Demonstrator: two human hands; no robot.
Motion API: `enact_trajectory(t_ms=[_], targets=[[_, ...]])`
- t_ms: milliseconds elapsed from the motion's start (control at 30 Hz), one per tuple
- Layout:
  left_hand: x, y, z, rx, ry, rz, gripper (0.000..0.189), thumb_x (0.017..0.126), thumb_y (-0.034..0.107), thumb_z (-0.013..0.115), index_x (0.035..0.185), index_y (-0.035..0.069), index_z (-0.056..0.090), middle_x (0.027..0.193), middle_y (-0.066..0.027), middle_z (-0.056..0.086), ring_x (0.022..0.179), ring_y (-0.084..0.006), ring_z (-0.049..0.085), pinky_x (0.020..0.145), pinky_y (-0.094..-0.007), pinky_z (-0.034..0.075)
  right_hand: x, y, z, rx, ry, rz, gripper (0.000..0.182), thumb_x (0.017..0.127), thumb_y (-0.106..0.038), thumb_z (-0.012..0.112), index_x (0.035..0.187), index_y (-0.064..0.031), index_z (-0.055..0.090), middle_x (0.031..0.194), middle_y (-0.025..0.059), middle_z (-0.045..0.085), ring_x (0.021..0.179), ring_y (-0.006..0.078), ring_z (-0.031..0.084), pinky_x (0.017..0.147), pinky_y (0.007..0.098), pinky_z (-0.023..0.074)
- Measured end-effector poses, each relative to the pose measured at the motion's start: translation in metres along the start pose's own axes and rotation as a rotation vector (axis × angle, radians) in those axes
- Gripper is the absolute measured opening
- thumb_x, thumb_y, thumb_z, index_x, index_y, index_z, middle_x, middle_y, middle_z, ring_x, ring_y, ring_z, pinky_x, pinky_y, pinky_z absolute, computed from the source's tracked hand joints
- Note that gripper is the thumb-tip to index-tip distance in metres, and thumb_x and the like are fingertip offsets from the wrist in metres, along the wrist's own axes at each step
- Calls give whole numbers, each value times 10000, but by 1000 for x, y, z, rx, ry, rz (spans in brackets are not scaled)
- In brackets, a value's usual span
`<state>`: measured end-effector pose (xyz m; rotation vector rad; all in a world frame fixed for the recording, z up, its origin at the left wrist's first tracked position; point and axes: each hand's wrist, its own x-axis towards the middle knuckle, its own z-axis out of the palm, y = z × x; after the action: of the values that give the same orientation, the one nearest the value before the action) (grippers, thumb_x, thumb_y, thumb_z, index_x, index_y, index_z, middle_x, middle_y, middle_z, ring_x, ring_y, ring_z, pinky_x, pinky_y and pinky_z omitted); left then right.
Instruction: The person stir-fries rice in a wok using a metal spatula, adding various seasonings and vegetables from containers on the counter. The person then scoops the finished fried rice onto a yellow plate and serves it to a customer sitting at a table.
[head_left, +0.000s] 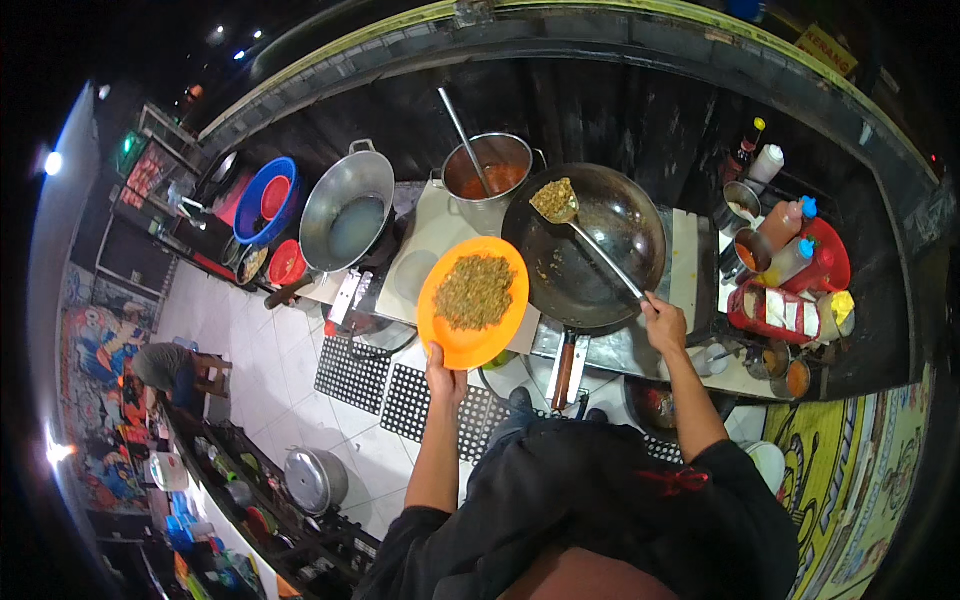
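My left hand (447, 376) grips the near rim of an orange oval plate (429, 330), held just left of the wok. A heap of brown-green fried rice or similar cooked food (474, 292) covers the middle of that plate. In my right hand (664, 324) is the end of a metal wok ladle (609, 259). Its bowl carries more of the same food (553, 199) over the wok's left side. Beneath it sits a dark wok (600, 300) with a wooden handle (564, 371) pointing towards me; a few bits of food cling to its inner surface.
Behind the plate stands a steel pot of red sauce (501, 180) with a ladle leaning in it. A large aluminium pan of cloudy liquid (357, 225) is to the left. Sauce bottles (796, 262) and a red caddy (765, 311) crowd the right. Far left, a person (166, 367) sits.
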<state>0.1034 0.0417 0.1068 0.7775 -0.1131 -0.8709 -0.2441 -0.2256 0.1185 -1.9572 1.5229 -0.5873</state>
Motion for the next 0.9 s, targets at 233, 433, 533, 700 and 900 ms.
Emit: enact_trajectory(t_ms=[233,433,533,700,900], targets=[[52,-49,49,-111,-66,-11,494,1036,368,397,1417,55,359,1381,-111,515,1242,-281,534,1042,-446,451,-68,-51,-109,-68,18,-193,289,901,-247,629,1152,-120,697,864,161,680,800,335,665,714,413,509],[77,-75,116,-122,-69,-15,487,1041,381,376,1408,62,370,1388,-106,510,1239,-272,537,1038,-441,450,-110,-59,-124,-333,221,-504,299,843,-205,686,1139,-168,705,873,116,652,757,287,629,679,410,442],[82,-78,132,-134,-95,-22,505,1033,397,402,1421,77,361,1399,-92,498,1247,-266,528,1036,-428,446,-120,-60,-126,-520,339,-623,337,819,-202,704,1156,-185,697,930,104,650,794,271,624,690,400,417],[85,-81,132,-158,-77,-61,514,1026,414,415,1410,75,380,1397,-81,501,1259,-260,515,1050,-419,428,-122,-68,-134,-586,426,-644,379,798,-172,714,1176,-186,684,948,98,646,802,264,617,679,395,402],[77,-75,124,-205,-100,-63,512,1024,422,418,1393,68,398,1379,-79,515,1256,-255,516,1053,-411,423,-123,-75,-142,-507,321,-592,357,798,-144,715,1155,-156,699,908,97,651,786,268,622,657,379,408]])
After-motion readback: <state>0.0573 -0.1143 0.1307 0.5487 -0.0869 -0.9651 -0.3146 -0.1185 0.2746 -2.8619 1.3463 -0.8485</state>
